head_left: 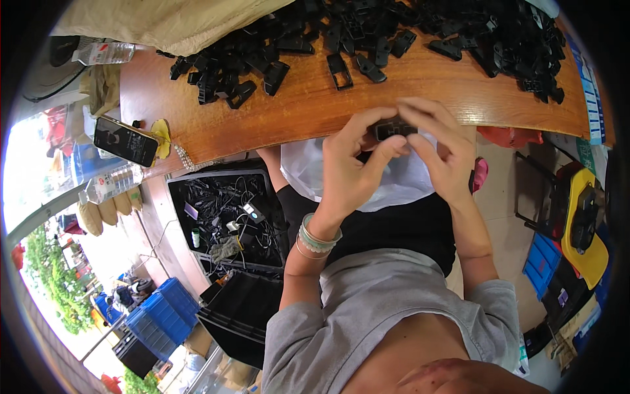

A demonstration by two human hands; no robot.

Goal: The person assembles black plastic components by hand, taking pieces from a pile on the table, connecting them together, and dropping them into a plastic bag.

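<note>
Between the fingers of both my hands is a small black plastic part [394, 130], held just over the near edge of the wooden table [289, 119]. My left hand [354, 157], with bracelets at its wrist, grips the part's left end. On the other end are the curled fingers of my right hand [446, 148], which partly cover it. A white plastic bag [302, 167] lies across my lap below the hands. Farther back, a rectangular black frame [339, 72] and a black clip-like piece [371, 68] rest on the wood, near heaps of similar black parts [512, 46].
A propped phone [125, 141] stands at the table's left edge. Beneath it on the left sits a black crate [216, 197] of cables and small parts. A tan cloth or sack [164, 23] covers the far left. On the right is a yellow-and-black seat [584, 223].
</note>
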